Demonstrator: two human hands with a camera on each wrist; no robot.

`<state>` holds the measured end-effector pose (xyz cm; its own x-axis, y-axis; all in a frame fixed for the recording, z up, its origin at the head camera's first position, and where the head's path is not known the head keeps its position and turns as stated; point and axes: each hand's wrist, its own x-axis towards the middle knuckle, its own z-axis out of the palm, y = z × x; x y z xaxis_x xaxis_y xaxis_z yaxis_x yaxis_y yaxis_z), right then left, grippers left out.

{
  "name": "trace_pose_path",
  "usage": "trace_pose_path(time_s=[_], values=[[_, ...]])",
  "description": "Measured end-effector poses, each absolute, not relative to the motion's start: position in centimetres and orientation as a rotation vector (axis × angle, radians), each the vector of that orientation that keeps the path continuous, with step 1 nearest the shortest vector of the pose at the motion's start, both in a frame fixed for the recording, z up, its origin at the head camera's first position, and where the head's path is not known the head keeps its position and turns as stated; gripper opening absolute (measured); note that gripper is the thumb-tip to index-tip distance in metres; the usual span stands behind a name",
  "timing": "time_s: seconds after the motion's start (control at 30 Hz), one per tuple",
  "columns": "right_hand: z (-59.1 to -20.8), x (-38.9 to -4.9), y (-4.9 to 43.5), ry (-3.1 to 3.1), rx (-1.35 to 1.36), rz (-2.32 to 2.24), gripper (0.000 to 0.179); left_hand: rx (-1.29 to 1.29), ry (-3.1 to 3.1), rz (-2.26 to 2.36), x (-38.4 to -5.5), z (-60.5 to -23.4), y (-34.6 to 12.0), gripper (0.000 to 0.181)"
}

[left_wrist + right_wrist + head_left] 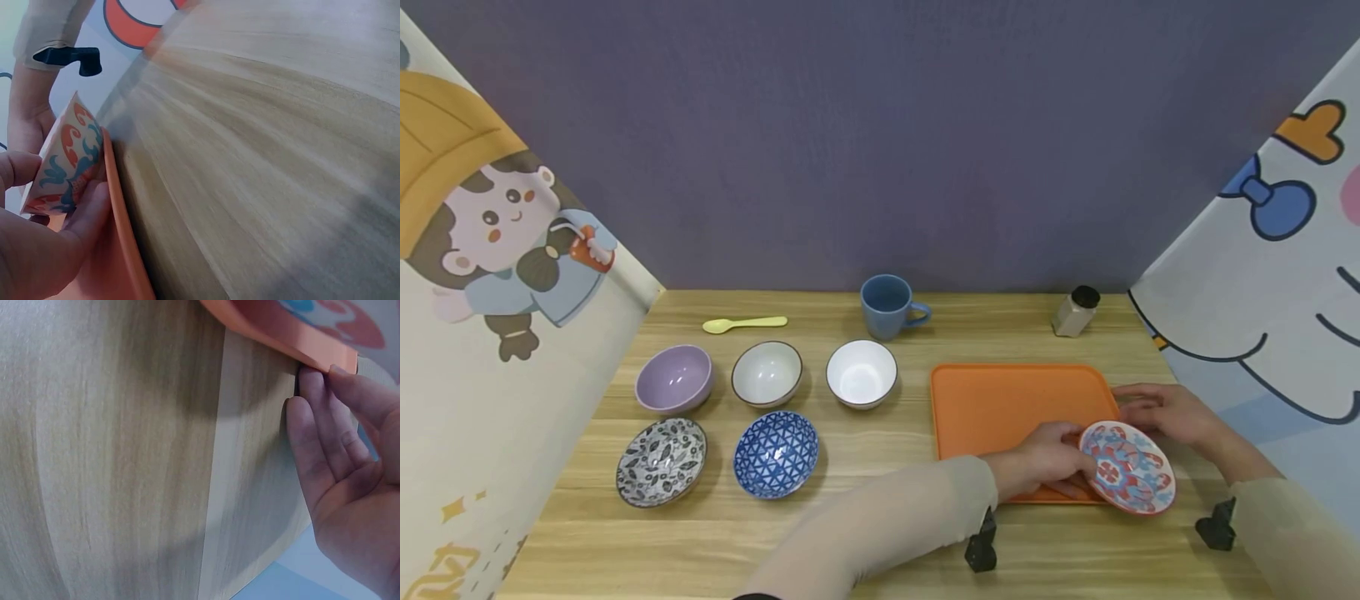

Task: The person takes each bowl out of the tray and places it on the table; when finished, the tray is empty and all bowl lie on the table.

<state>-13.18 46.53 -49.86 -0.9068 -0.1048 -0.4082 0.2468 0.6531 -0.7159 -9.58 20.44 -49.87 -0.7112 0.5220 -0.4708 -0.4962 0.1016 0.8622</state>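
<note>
My left hand (pixel 1047 458) pinches the rim of a red-and-blue patterned bowl (pixel 1129 468), thumb on one side and fingers on the other. The bowl is tilted above the right front corner of an orange tray (pixel 992 400). In the left wrist view, the bowl's patterned outside (pixel 72 153) shows close to the tray's rim (pixel 122 206). My right hand (pixel 1176 414) is at the tray's right edge, partly behind the bowl. In the right wrist view its thumb touches the tray rim (pixel 275 337), with fingertips at the rim's underside.
Left of the tray stand a purple bowl (pixel 674 379), two white bowls (pixel 767 374) (pixel 861 374), a black-and-white leaf-patterned bowl (pixel 662 462) and a blue patterned bowl (pixel 776 454). Behind are a yellow spoon (pixel 745 324), a blue mug (pixel 886 307) and a black-capped shaker (pixel 1076 312).
</note>
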Motion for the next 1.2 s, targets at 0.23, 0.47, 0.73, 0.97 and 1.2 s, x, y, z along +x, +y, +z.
trace_pose_path(time_s=[0.23, 0.47, 0.73, 0.97, 1.2], values=[[-49.9, -13.2, 46.6, 2.458, 0.113, -1.143, 0.062, -0.026, 1.608, 1.734, -9.5, -49.4, 20.4, 0.060], [-49.7, -13.0, 46.3, 2.447, 0.112, -1.165, 0.063, -0.096, 1.629, 1.750, -9.0, -49.0, 20.4, 0.057], [-49.4, -12.7, 46.0, 2.404, 0.100, -1.249, 0.062, -0.146, 1.629, 1.793, -8.5, -48.9, 19.8, 0.052], [-49.5, -12.8, 46.0, 2.422, 0.106, -1.216, 0.061, -0.073, 1.610, 1.794, -8.8, -48.0, 17.6, 0.049], [-49.9, -12.8, 46.4, 2.422, 0.116, -1.220, 0.059, -0.049, 1.541, 1.836, -9.3, -46.8, 14.1, 0.049]])
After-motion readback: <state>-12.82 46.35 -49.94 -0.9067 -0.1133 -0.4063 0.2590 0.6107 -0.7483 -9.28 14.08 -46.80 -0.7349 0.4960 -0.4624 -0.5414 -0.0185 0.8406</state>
